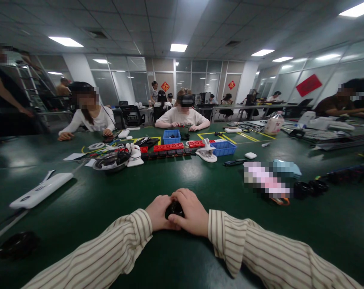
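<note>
A glossy black round object point(175, 209) is held between my two hands just above or on the green table; its kind cannot be made out. My left hand point(161, 212) curls round its left side, with the fingers partly hidden. Across its top and right side wraps my right hand point(191, 212), the thumb lying along the near edge. Both hands are closed on it, and much of its surface is covered.
A dark ring-shaped thing point(19, 244) and a white power strip point(42, 190) lie at left. Beyond my hands are a black bowl of cables point(111, 160), red blocks point(169, 147), a white clamp point(207, 152) and blue bins point(224, 148). Black rings point(304, 188) sit at right. People sit opposite.
</note>
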